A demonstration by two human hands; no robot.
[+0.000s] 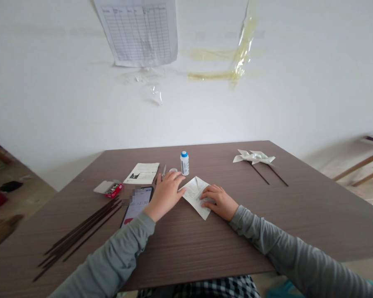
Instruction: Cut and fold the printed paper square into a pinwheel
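A square of printed paper (194, 191) lies turned like a diamond on the brown table, with a slit or crease line near its far corner. My right hand (219, 202) rests on the paper's right side, fingers slightly bent and apart. My left hand (168, 193) hovers at the paper's left corner, fingers spread, holding nothing that I can see. Just beyond it stand a white glue bottle with a blue cap (184, 164) and a small round whitish item (173, 170). Scissors (164, 171) lie partly hidden behind my left hand.
Left on the table (174, 252) are a phone (139, 203), dark sticks (81, 231), an open red box (113, 189) and a stack of printed paper (142, 173). Two paper pinwheels (255, 157) on sticks lie at the back right. A wall (205, 116) rises behind.
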